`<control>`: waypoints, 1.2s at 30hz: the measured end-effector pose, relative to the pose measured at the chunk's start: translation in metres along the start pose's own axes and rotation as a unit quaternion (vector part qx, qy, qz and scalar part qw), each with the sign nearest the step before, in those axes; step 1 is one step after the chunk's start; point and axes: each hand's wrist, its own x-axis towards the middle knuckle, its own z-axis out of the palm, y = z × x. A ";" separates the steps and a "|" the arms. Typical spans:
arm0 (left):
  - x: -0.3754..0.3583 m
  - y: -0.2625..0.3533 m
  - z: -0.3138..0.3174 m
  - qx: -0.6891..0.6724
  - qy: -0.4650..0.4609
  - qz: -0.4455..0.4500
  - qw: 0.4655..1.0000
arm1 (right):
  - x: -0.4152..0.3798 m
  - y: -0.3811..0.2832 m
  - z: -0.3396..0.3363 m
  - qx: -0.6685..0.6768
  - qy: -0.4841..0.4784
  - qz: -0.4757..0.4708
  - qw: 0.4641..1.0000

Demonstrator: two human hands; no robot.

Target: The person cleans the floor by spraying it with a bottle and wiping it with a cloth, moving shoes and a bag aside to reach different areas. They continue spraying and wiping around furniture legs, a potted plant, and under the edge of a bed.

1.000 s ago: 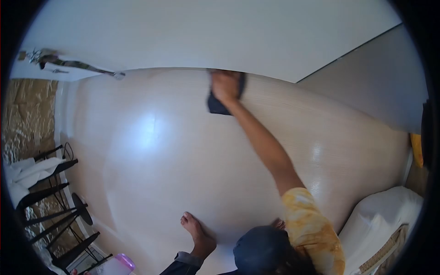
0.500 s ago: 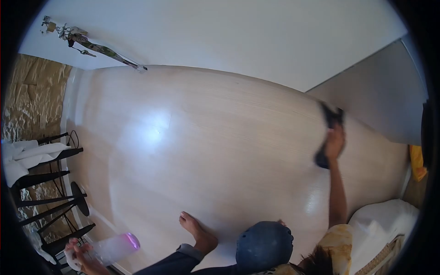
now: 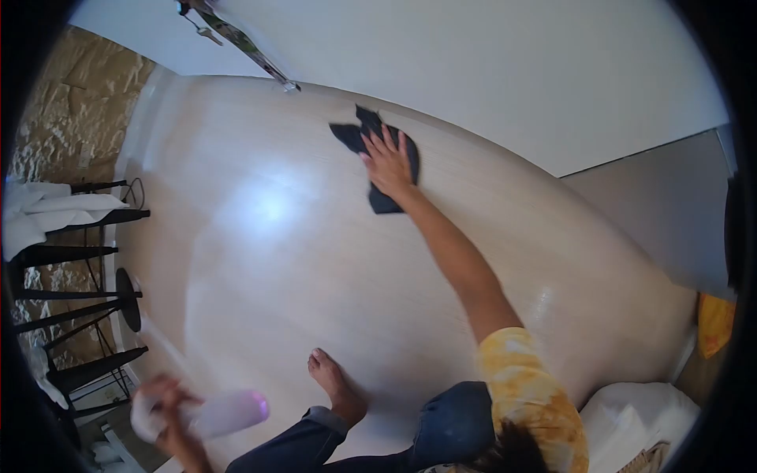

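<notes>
My right hand [image 3: 388, 164] lies with its fingers spread on top of a black cloth [image 3: 386, 202], pressing it flat on the light wood floor [image 3: 315, 268] near the base of the white wall. At the lower left, my left hand [image 3: 167, 406] is wrapped round a clear spray bottle [image 3: 225, 414] with a pinkish-purple base, tilted on its side above the floor. That hand is slightly blurred by motion, and the bottle's top is partly hidden by the fingers.
Black furniture legs [image 3: 79, 296] and white fabric [image 3: 59, 206] stand along the left. A grey panel [image 3: 654, 205] is at the right, with a yellow cloth [image 3: 714, 325] below it. A white bag [image 3: 639, 418] sits lower right. Keys [image 3: 209, 34] hang upper left.
My right hand and the black cloth have moved from the right side leftward and farther out along the wall. The left hand with the bottle has shifted slightly right. The view has turned.
</notes>
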 end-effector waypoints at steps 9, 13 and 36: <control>0.094 0.041 0.326 0.148 -0.376 0.184 0.896 | -0.216 0.180 -0.141 -0.215 0.088 0.223 0.947; 0.096 0.030 0.370 0.140 -0.359 0.250 0.888 | -0.398 0.176 -0.210 -0.170 0.112 0.364 0.909; 0.230 -0.093 0.178 -0.363 0.126 0.325 0.864 | -0.131 -0.251 0.056 0.118 -0.104 0.002 0.988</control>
